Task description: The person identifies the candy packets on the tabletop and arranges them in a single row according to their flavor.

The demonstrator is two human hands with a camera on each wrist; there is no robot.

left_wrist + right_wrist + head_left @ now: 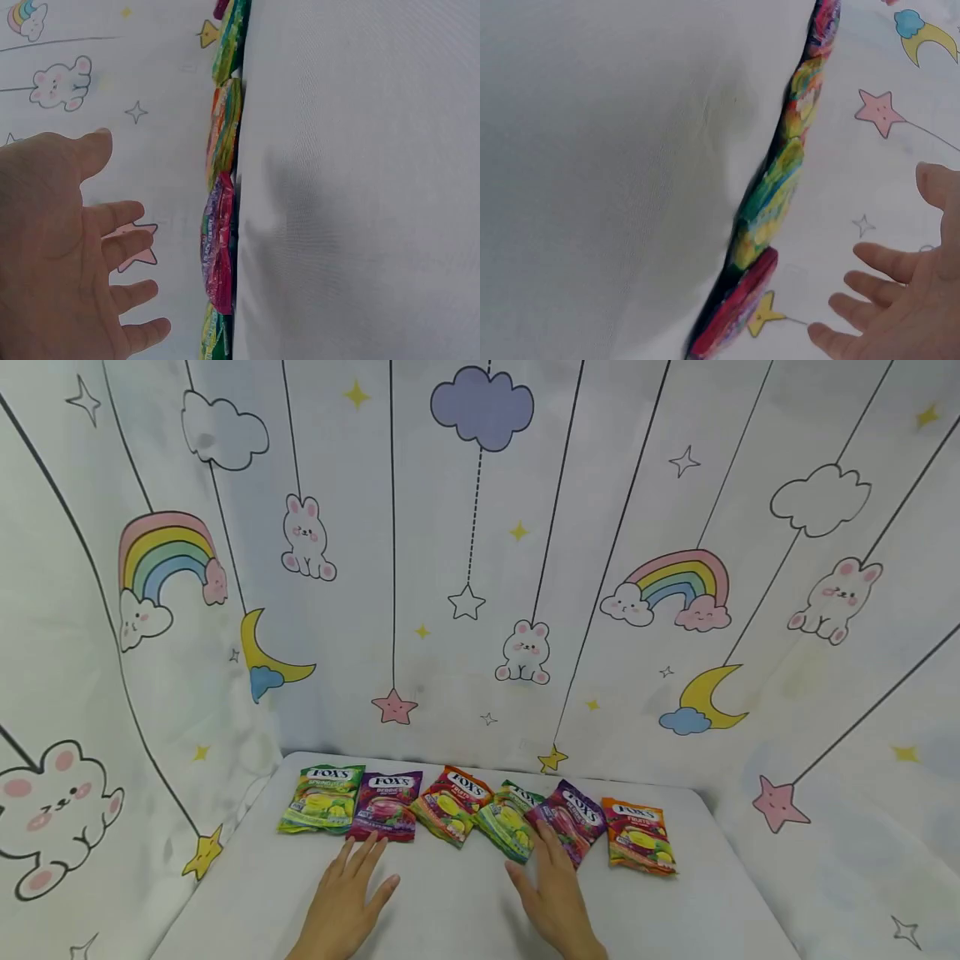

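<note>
Several Fox's candy bags lie in a row at the back of the white table. From the left come a green bag (318,802), a purple bag (386,803) and an orange bag (452,806). A second green bag (507,822), a tilted purple bag (572,818) and another orange bag (640,837) follow, the last slightly apart. My left hand (347,893) holds nothing, fingers spread, its tips just in front of the left purple bag. With fingers extended, my empty right hand (553,893) overlaps the lower edge of the right purple bag in the head view. Both wrist views show the hands raised above the tabletop.
A white cloth backdrop (450,660) printed with rabbits, stars, clouds and rainbows rises behind the table and along both sides. The white tabletop (442,910) stretches in front of the bags, between and around my hands.
</note>
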